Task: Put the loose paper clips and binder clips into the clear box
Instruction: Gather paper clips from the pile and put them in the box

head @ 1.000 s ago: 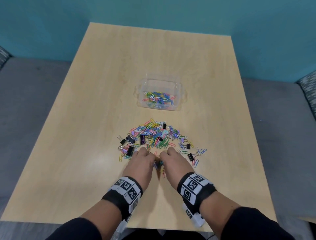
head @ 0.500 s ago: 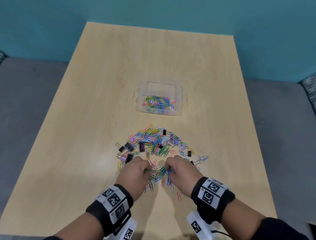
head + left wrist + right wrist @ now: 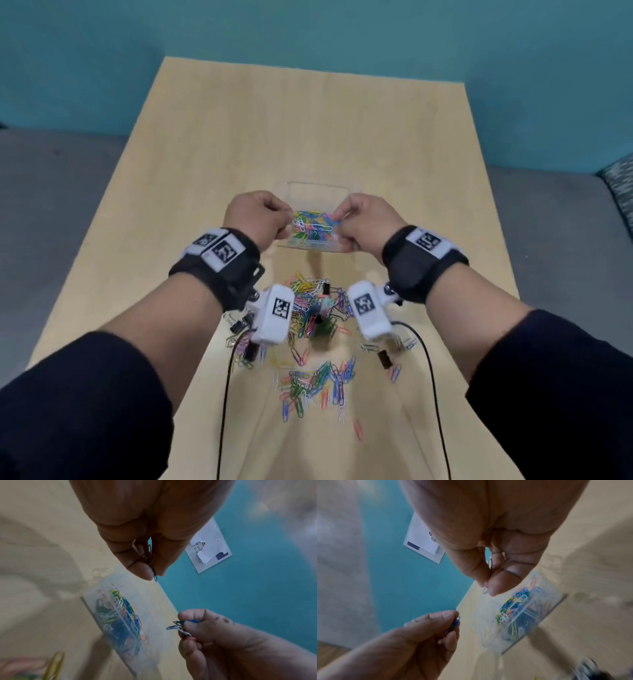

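The clear box (image 3: 317, 190) sits mid-table and holds several coloured paper clips (image 3: 313, 228). My left hand (image 3: 260, 217) hovers over its left side, fingers pinching a few paper clips (image 3: 151, 562). My right hand (image 3: 364, 219) hovers over the right side, also pinching paper clips (image 3: 489, 573). In the left wrist view the right hand (image 3: 205, 630) shows blue and white clips sticking out of its pinch. A loose pile of paper clips and black binder clips (image 3: 313, 311) lies on the table nearer to me, with a second scatter (image 3: 315, 383) closer still.
The wooden table (image 3: 205, 171) stands against a teal wall (image 3: 308, 31), with grey seating on both sides. A white printed sheet (image 3: 210, 547) hangs on the wall. Wrist-camera cables (image 3: 224, 394) trail over the near table.
Both hands have lifted from the near edge of the pile, each with a pinch of clips, and moved forward over the clear box. A smear of clips now lies closer to me.
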The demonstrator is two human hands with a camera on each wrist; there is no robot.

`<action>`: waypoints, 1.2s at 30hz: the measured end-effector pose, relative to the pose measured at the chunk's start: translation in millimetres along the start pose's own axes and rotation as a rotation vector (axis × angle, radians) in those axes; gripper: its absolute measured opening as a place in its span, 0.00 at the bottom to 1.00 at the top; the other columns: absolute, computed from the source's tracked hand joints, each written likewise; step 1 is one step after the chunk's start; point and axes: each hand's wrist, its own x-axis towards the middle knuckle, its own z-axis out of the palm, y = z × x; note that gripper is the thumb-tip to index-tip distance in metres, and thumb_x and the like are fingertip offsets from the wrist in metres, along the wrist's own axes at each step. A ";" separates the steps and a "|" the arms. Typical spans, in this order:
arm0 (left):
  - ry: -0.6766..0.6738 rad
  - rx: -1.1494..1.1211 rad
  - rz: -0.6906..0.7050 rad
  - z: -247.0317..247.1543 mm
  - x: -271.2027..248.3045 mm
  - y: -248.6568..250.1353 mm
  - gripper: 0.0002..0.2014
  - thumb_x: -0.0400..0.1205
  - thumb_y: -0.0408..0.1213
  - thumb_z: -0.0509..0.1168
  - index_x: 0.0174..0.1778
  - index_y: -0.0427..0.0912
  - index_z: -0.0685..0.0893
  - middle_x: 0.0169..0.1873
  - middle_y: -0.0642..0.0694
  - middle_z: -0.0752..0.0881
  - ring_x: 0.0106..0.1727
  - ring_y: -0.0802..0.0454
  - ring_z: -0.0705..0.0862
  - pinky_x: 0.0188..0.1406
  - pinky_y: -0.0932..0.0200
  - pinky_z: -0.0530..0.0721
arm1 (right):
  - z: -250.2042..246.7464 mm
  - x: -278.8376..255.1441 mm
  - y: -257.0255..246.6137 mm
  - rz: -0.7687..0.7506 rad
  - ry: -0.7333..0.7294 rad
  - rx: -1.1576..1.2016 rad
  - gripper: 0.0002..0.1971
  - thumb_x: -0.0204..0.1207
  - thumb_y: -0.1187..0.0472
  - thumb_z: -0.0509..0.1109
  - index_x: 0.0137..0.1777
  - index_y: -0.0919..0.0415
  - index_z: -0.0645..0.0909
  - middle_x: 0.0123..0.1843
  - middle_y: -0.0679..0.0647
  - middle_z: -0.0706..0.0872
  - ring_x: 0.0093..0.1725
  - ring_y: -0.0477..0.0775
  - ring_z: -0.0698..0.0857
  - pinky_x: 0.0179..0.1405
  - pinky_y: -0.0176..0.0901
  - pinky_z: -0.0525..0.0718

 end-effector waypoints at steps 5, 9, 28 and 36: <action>-0.035 -0.029 0.011 11.5 9.8 8.6 0.04 0.74 0.29 0.73 0.44 0.36 0.87 0.38 0.43 0.84 0.33 0.51 0.84 0.44 0.48 0.90 | 5.2 18.4 -9.0 0.044 0.006 -0.038 0.10 0.75 0.72 0.67 0.51 0.57 0.80 0.36 0.60 0.82 0.34 0.59 0.85 0.44 0.60 0.90; -0.026 0.036 0.081 -11.5 -18.2 -10.9 0.08 0.77 0.34 0.71 0.51 0.42 0.87 0.42 0.46 0.85 0.33 0.54 0.83 0.48 0.44 0.88 | -12.2 -17.0 16.2 -0.109 0.053 -0.201 0.10 0.76 0.65 0.69 0.56 0.57 0.82 0.43 0.52 0.83 0.43 0.55 0.83 0.47 0.55 0.87; -0.160 0.506 0.262 3.2 -193.2 -142.2 0.03 0.75 0.38 0.70 0.41 0.51 0.83 0.42 0.54 0.77 0.42 0.57 0.79 0.42 0.59 0.75 | 63.8 -167.9 123.6 -0.097 -0.277 -0.407 0.05 0.76 0.56 0.65 0.39 0.48 0.77 0.35 0.44 0.79 0.34 0.44 0.76 0.37 0.43 0.75; -0.186 0.924 0.289 -0.2 -201.6 -155.1 0.40 0.74 0.47 0.71 0.79 0.51 0.58 0.71 0.44 0.65 0.67 0.42 0.63 0.67 0.50 0.70 | 67.5 -194.7 148.6 -0.157 -0.058 -1.005 0.39 0.74 0.47 0.66 0.81 0.48 0.50 0.73 0.53 0.64 0.64 0.60 0.67 0.61 0.52 0.75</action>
